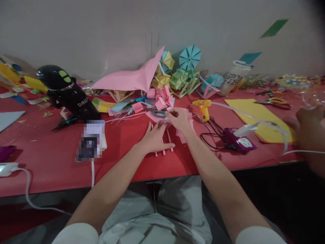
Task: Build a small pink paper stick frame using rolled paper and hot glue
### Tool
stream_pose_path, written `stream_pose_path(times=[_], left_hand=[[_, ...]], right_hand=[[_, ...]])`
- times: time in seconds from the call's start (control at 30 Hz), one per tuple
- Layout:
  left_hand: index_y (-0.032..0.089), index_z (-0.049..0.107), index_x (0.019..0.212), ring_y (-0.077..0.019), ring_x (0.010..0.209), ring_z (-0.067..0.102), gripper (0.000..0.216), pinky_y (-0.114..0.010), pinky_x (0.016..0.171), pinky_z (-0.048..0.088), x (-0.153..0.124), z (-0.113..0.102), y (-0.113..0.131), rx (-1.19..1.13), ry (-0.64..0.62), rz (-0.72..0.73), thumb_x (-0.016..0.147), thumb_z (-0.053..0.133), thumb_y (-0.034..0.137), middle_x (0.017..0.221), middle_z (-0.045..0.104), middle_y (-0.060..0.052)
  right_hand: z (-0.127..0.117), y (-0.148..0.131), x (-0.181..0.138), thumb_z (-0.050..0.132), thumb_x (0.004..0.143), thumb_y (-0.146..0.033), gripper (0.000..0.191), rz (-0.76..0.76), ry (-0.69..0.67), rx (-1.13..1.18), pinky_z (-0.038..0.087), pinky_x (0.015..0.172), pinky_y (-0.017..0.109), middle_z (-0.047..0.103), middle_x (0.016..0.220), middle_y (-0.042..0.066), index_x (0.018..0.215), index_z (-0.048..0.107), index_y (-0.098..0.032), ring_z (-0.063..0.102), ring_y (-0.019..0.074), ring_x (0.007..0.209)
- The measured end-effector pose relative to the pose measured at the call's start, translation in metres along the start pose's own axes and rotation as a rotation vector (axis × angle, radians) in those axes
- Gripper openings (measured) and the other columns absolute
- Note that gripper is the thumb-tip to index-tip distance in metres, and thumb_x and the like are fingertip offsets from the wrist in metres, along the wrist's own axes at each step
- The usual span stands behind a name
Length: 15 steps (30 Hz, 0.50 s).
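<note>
Your left hand (156, 139) lies spread across the slim, pink, rolled-paper sticks (169, 136) on the red-covered desk (137, 168); your right hand (180, 120) bunches its fingertips nearby, though I cannot tell whether they grip anything. The sticks look light, stiff lengthwise but crushable, so pinch them gently by their exposed near ends.

Mid-frame, the left hand (153, 139) spreads over pink paper sticks (169, 137) on the red tabletop (175, 166), the right hand (181, 120) beside it.
</note>
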<state>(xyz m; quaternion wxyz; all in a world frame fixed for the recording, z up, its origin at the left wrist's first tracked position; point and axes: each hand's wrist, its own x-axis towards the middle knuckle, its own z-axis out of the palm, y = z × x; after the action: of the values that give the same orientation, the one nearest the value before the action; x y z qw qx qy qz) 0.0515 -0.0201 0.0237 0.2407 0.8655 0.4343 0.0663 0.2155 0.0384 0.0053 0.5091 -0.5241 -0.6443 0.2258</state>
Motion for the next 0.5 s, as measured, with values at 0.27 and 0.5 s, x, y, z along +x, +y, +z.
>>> stream_pose_path(times=[0.27, 0.5], left_hand=[[0.008, 0.021, 0.154, -0.0340, 0.153, 0.003, 0.103, -0.056, 0.122, -0.004, 0.0004, 0.0010, -0.0010, 0.016, -0.006, -0.005, 0.078, 0.059, 0.067, 0.163, 0.017, -0.022], [0.008, 0.019, 0.155, -0.0339, 0.153, 0.001, 0.104, -0.056, 0.122, -0.004, 0.0003, 0.0002, -0.0002, 0.013, -0.020, -0.010, 0.079, 0.058, 0.067, 0.163, 0.016, -0.021]], right_hand=[[0.0012, 0.0015, 0.0005, 0.061, 0.078, -0.034, 0.018, -0.009, 0.004, 0.027, 0.045, 0.065, 0.032, 0.064, 0.069, 0.003, 0.069, 0.061, -0.019, 0.055, 0.0159, 0.064], [0.0005, 0.0011, 0.0008, 0.062, 0.079, -0.033, 0.017, -0.005, 0.002, 0.028, 0.044, 0.064, 0.031, 0.063, 0.068, 0.002, 0.069, 0.062, -0.018, 0.054, 0.0153, 0.064]])
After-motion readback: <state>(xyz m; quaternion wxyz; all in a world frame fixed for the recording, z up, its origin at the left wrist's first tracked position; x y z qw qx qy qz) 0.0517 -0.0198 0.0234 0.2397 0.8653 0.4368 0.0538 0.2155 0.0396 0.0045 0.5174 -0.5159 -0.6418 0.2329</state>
